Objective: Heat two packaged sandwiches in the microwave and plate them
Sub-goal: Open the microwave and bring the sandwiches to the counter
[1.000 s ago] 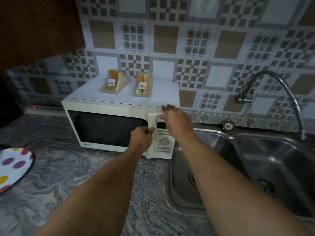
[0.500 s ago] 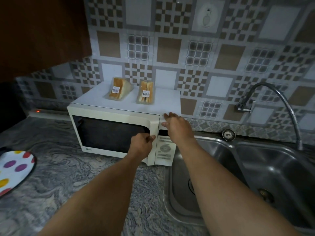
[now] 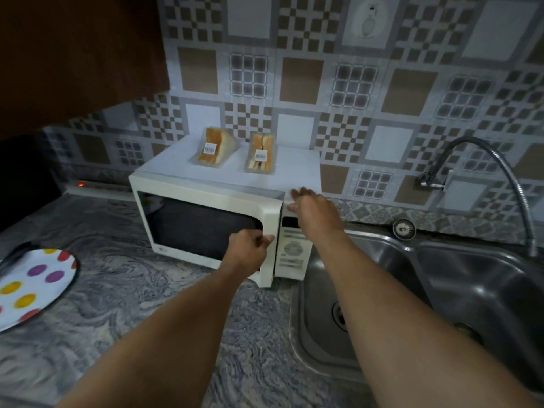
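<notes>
Barely begun: the left grip (image 3: 250, 251) curls round the edge of the slightly open microwave door (image 3: 203, 228), the right grip (image 3: 315, 210) presses flat-fingered on the microwave top (image 3: 297, 169), where both wrapped sandwiches (image 3: 213, 150) (image 3: 261, 153) lie unheated, while the spotted plate (image 3: 32, 287) waits on the counter (image 3: 132, 290).

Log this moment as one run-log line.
left hand grips microwave door edge | door slightly ajar | right hand presses microwave top | left sandwich, right sandwich packaged on top | plate on counter
</notes>
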Available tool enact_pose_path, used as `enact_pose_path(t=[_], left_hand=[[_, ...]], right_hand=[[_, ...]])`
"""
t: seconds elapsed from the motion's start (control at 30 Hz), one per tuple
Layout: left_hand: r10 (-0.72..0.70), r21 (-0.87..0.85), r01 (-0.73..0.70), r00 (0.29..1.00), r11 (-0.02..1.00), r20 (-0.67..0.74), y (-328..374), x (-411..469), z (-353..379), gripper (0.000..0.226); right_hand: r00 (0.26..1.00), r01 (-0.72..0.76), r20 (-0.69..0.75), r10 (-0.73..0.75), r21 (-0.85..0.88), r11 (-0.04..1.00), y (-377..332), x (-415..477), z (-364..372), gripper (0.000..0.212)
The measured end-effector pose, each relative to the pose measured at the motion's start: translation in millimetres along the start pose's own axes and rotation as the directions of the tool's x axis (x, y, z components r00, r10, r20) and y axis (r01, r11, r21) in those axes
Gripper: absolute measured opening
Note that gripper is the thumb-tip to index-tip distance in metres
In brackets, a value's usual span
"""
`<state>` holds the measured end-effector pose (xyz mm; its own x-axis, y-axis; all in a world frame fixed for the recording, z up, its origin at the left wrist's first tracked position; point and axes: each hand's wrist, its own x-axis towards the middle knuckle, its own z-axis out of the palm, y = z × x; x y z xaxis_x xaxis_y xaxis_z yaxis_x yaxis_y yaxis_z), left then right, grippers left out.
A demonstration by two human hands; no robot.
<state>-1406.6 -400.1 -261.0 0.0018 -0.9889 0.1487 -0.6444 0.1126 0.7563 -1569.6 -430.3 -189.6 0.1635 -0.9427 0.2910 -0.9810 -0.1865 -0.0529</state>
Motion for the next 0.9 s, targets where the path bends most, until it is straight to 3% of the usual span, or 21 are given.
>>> enact_pose_path(t=[0.2, 0.33, 0.4, 0.5, 0.67, 0.77, 0.9], left_hand=[[-0.078, -0.100, 0.079, 0.997, 0.992, 0.013, -5, -26, -12, 0.050], [-0.285, -0.283, 0.256, 0.956, 0.924, -0.068, -5, -39, -22, 0.059], [-0.371, -0.329, 0.332, 0.927, 0.884, -0.061, -5, -40, -28, 0.076], [-0.467, -0.252, 0.433, 0.880, 0.865, -0.092, 3, -42, -44, 0.114], [-0.479, -0.101, 0.471, 0.828, 0.876, -0.292, 24, -40, -73, 0.095], [-0.508, -0.117, 0.496, 0.819, 0.860, -0.267, 31, -34, -82, 0.094], [-0.475, 0.007, 0.487, 0.856, 0.873, -0.204, 35, -31, -101, 0.103]], right_hand=[[0.998, -0.015, 0.062, 0.016, -0.014, 1.000, -6, -4, -2, 0.037], [0.996, -0.016, 0.085, 0.019, -0.029, 0.999, -10, -6, -5, 0.044], [0.995, -0.006, 0.099, 0.010, -0.035, 0.999, -12, -6, -3, 0.050], [0.996, -0.006, 0.088, 0.008, -0.019, 1.000, -13, -7, -4, 0.042], [0.996, 0.021, 0.085, -0.021, 0.002, 1.000, -23, -8, -12, 0.031], [0.996, 0.031, 0.082, -0.034, 0.036, 0.999, -32, -4, -13, 0.027], [0.992, 0.040, 0.120, -0.043, 0.026, 0.999, -41, 3, -11, 0.028]])
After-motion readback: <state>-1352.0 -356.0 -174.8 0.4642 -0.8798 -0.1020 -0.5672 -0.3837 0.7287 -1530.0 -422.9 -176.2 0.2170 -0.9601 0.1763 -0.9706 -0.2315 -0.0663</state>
